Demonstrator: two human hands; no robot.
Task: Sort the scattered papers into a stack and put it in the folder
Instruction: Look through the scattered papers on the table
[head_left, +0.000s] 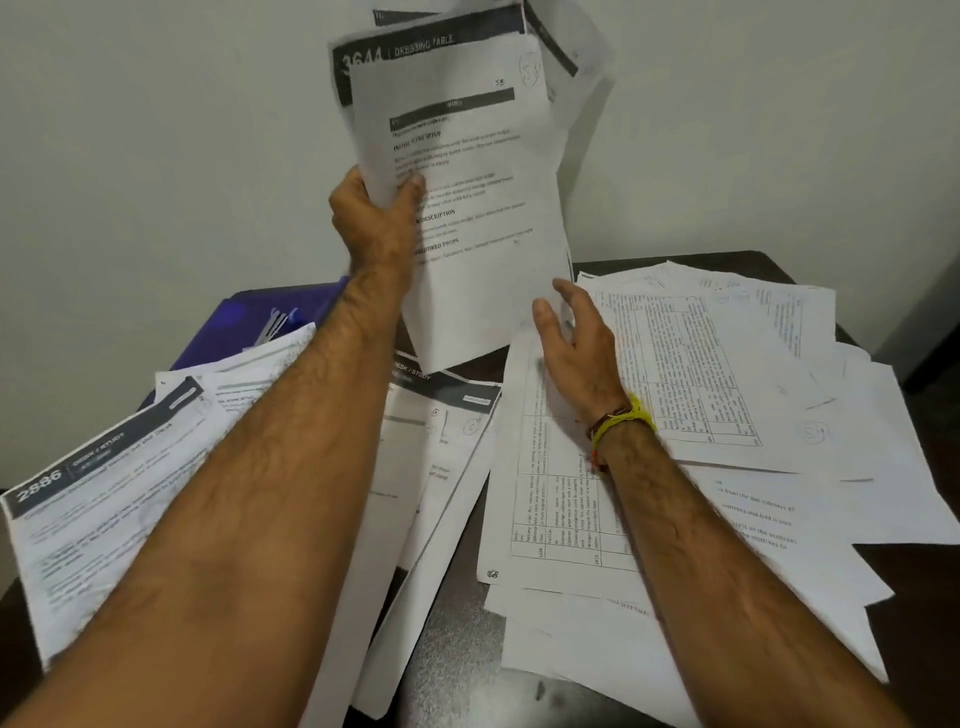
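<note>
My left hand (376, 210) has a tight grip on a raised bunch of white printed sheets (457, 171), thumb curled over the front. Right hand (574, 338) hangs relaxed and open, holding nothing, over the loose white papers (727, 374) scattered across the dark desk (460, 618). Blue plastic folder (249, 322) lies back left.

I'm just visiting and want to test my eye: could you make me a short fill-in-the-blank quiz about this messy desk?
1. The left hand holds a bundle of sheets raised off the ____.
2. The right hand wears a ____ thread at the wrist.
3. The folder at the back left is ____ in colour.
4. The big number on the near-left paper reads ____.

Missing words: table; yellow; blue; 2886
</note>
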